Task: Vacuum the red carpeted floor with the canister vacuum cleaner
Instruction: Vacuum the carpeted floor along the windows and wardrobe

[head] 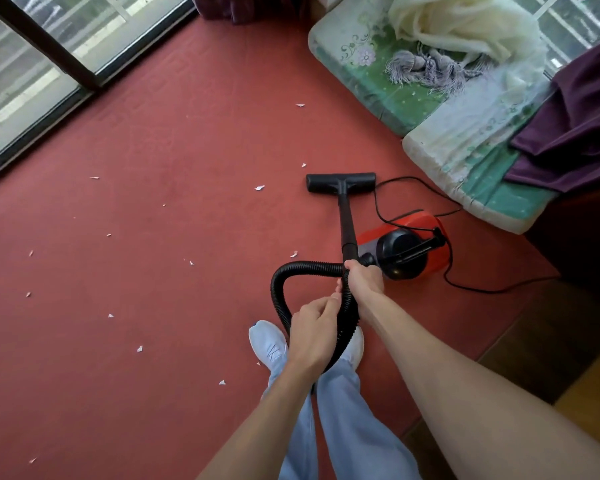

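A red and black canister vacuum (409,247) sits on the red carpet (174,161) right of centre. Its black wand (346,220) runs forward to the flat floor head (340,182), which lies on the carpet. My right hand (362,280) grips the wand's lower end where the ribbed black hose (284,282) joins. My left hand (314,336) holds the hose a little nearer to me. The hose loops out to the left. Several small white paper scraps (259,188) lie scattered over the carpet, mostly to the left.
The black power cord (465,285) trails on the carpet right of the canister. A green floral mattress (440,133) with cloths lies at the upper right. Glass doors (25,74) line the upper left. Wooden floor (551,344) borders the carpet on the right. My shoes (269,344) stand below the hands.
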Available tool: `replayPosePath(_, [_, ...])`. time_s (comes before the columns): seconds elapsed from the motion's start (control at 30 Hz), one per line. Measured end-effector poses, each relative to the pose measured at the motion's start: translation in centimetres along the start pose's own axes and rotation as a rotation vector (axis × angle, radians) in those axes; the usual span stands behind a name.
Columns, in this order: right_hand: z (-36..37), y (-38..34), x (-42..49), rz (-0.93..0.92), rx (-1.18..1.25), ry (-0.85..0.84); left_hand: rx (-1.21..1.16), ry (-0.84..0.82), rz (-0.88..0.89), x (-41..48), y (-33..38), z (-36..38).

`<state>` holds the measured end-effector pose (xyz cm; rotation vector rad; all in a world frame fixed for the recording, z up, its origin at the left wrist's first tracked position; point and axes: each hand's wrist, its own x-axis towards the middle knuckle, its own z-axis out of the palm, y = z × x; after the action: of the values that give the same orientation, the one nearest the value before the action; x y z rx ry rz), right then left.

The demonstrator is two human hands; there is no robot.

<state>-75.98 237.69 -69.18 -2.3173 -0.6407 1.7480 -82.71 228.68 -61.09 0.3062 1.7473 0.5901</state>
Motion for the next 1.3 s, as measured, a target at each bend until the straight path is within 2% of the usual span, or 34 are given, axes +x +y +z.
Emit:
replayPosePath(0.23, [3.1,-1.5,1.1,-0.057,-0.112,0.010,-0.168,0.062,-0.021,2.0,0.2,-1.8])
replayPosePath(0.5, [2.7,-0.4,-1.8,-0.016,-0.183,-0.022,-0.242,0.080,-0.093,0.8,0.3,-3.4])
replayPosePath(0.93, [7.3,-6.4,1.4,-0.130,-0.299,-0.022,-0.356,0.069,-0.082,5.5,2.9,-4.7])
replayPosePath(1.1, [6.4,-6.3,-0.3,-0.059,-0.276,-0.030,-0.346,0.076,-0.130,4.6,3.3,-5.0])
replayPosePath(1.3, [5.2,-3.0,-1.3,0.007,-0.275,-0.022,-0.284,0.041,-0.158,2.5,3.4,-6.5])
